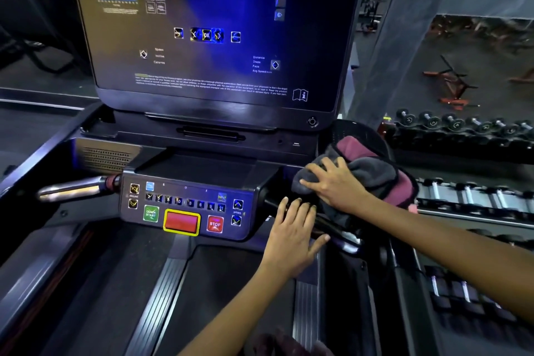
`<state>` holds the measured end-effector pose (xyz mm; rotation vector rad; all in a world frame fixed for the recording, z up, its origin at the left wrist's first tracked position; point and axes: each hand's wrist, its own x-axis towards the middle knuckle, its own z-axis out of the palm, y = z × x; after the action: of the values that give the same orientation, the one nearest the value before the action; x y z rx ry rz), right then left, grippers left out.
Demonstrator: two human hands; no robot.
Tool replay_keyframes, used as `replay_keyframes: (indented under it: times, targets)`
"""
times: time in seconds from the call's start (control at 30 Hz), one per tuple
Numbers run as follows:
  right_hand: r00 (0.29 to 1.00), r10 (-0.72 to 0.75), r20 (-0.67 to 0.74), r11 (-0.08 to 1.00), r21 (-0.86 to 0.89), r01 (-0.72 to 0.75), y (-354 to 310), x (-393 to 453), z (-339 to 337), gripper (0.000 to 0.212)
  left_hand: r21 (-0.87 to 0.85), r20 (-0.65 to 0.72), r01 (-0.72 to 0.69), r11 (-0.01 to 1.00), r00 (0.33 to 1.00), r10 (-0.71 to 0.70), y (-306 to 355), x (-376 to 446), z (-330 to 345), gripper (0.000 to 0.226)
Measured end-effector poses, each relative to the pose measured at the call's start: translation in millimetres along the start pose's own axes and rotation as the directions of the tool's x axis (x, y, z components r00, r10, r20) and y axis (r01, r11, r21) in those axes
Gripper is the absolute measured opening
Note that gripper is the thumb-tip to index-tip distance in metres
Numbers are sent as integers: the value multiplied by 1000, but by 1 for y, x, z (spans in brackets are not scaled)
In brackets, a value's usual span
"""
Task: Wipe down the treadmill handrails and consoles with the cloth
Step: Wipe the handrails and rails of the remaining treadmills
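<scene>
Cloth (372, 173), grey on one face and maroon on the other, lies bunched on the treadmill's right-side surface, just right of the keypad console (187, 205), which serves as the reference landmark below.

Nearest the camera, the running belt (228, 292) extends below the keypad console, flanked by ribbed side rails.

The left hand (294, 240) rests on the dark right handrail (332, 225), touching the console's right edge. Its grip is open: fingers extended and slightly spread, flat on the rail, holding nothing.

The right hand (332, 182) lies just beyond and right of the left hand, palm down on the near-left portion of the cloth. Its grip is also open: fingers are straight and spread, pressing on the fabric rather than closing around it. The cloth extends beyond and right of this hand, with its maroon edge hanging over the right side.

The keypad console carries a green QUICK START key, a red bar with a yellow border (181, 222), a red STOP key (215, 224) and a row of number keys. A chrome grip bar (75, 189) projects from its left side.

Beyond the keypad console, the upright display panel (208, 26) shows an OK key, arrow symbols and printed text, with blue light reflected across it.

Right of the console and further off, a rack of dumbbells (462, 124) runs along the wall.
</scene>
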<state>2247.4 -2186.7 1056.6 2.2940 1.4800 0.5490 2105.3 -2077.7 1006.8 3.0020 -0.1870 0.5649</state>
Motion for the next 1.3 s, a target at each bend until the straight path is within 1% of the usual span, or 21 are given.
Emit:
replay_keyframes:
  times: [0.07,0.13,0.27,0.33,0.43,0.5,0.6,0.63,0.7,0.77,0.8,0.9,0.97,1.0,1.03,1.13,1.17,1.2,1.27,1.3]
  targets:
    - [1000,5,2,1000,-4,-5,-15,17,-2,32,-6,-14,-10,1000,1000,10,-1,1,0,64]
    - [1000,22,17,1000,-23,-21,-16,19,-5,29,-5,-33,-24,1000,999,24,-1,0,0,63]
    - [1000,17,4,1000,0,-17,5,-19,0,42,-11,-17,-17,1000,1000,17,-1,-1,-1,64]
    - [999,36,34,999,8,-36,14,-32,1,47,-17,-8,-5,1000,1000,4,0,0,-2,63]
    - [997,46,67,999,-10,-45,8,-23,-2,48,-14,-15,-7,1000,1000,6,0,-1,-1,64]
    - [998,13,57,1000,-22,-12,-5,-5,-4,44,-15,-26,-16,1000,1000,15,-1,-1,0,65]
    - [996,-18,84,999,-36,21,-19,20,-5,30,-6,-60,-28,1000,998,28,-1,0,3,64]
    - [994,-26,106,999,-42,31,-18,20,-6,32,-2,-69,-33,999,997,33,-1,0,4,64]
    - [984,-73,163,995,-50,82,-9,4,-5,46,-3,-67,-40,999,997,40,-2,-1,3,63]
    - [972,-128,195,991,-18,134,4,-20,-4,58,-9,-55,-37,999,998,36,-2,-2,2,62]
    - [964,-152,219,988,5,155,11,-29,-5,59,-12,-48,-34,999,998,33,-2,-2,1,62]
    - [937,-183,298,982,8,189,18,-31,-8,51,-17,-46,-23,1000,999,22,-2,-2,1,61]
    - [945,-222,238,972,-18,233,11,-17,-9,41,-28,-69,-23,999,997,21,-2,-5,3,61]
    - [955,-232,187,970,-25,241,4,-7,-6,34,-40,-88,-24,999,996,21,-2,-7,5,62]
    - [959,-229,168,972,-19,235,-2,2,-4,30,-49,-107,-28,998,994,23,-1,-9,7,62]
    - [957,-206,205,977,-7,212,-14,18,0,36,-41,-137,-46,998,990,40,-1,-13,10,63]
    - [948,-217,234,974,-12,226,-13,15,0,37,-34,-130,-50,998,990,45,-2,-14,10,63]
    - [943,-245,226,965,-34,259,-10,8,1,35,-34,-119,-52,998,992,48,-3,-14,9,62]
    - [919,-301,254,945,-47,322,3,-12,2,33,-49,-100,-57,997,994,51,-4,-15,8,61]
    - [900,-323,293,938,-29,346,9,-21,1,41,-58,-90,-59,997,994,54,-5,-16,8,61]
